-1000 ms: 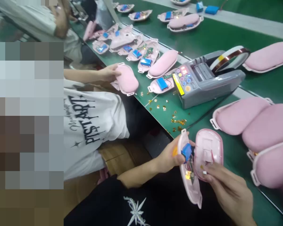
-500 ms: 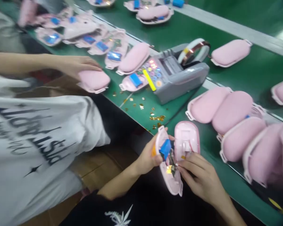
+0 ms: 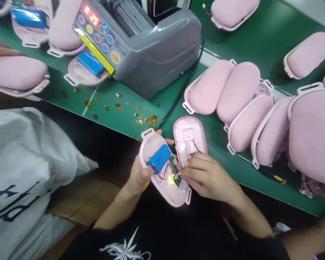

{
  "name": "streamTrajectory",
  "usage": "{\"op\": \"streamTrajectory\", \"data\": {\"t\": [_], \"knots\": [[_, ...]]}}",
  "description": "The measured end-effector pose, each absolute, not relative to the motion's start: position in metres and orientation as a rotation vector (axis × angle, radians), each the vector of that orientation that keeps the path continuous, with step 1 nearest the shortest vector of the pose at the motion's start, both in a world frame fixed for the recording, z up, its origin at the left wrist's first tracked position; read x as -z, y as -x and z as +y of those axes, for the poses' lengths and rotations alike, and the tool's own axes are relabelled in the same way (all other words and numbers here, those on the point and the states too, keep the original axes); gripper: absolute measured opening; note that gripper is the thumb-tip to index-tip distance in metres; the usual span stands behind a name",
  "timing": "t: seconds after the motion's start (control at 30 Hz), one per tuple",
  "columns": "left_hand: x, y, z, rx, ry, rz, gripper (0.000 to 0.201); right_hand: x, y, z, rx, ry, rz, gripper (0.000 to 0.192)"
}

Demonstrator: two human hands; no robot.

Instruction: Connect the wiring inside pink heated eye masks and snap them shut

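My left hand (image 3: 141,177) grips an open pink case half (image 3: 162,195) with the thumb over its rim. In it lie a blue battery (image 3: 159,159), a green circuit board (image 3: 176,177) with thin wires, and a glowing yellow light (image 3: 171,179). The other pink half (image 3: 191,124) stands open to the right, inner side showing. A red wire (image 3: 196,145) runs from that half down behind my right hand (image 3: 208,177). My right hand's thumb and forefinger are pinched at the circuit board's edge, on the wire connector, which the fingertips mostly hide.
A grey tape dispenser (image 3: 162,50) with a lit display stands on the green table (image 3: 124,126); its black cable (image 3: 184,85) trails toward me. Gold tape scraps (image 3: 146,120) lie nearby. Closed pink cases (image 3: 239,90) are lined up at right. At left, a co-worker's hand (image 3: 0,50) rests on another case.
My view has shifted closer, so the dispenser looks larger. The held case half has tilted to show its inside more. My right fingers have stayed pinched beside the circuit board.
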State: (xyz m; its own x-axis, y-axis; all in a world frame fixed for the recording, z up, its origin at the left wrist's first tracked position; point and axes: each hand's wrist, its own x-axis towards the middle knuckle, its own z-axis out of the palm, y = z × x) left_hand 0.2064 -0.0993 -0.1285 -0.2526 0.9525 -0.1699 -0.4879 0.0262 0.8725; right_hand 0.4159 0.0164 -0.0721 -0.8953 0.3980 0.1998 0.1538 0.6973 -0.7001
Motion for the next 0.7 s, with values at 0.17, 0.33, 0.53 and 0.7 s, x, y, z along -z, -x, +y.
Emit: {"op": "streamTrajectory", "data": {"t": [0.17, 0.33, 0.53, 0.7], "knots": [[0.115, -0.21, -0.099, -1.494, -0.459, 1.064, 0.099, 0.074, -0.415, 0.015, -0.993, 0.45, -2.569, 0.018], [0.102, -0.213, -0.097, -1.476, -0.423, 1.082, 0.098, 0.077, -0.416, 0.014, -0.959, 0.451, -2.588, 0.021], [0.11, -0.221, -0.092, -1.571, -0.42, 1.141, 0.098, 0.084, -0.417, 0.014, -0.969, 0.399, -2.583, 0.017], [0.102, -0.237, -0.074, -1.628, -0.315, 0.993, 0.089, 0.085, -0.411, 0.01, -0.963, 0.433, -2.579, 0.016]]}}
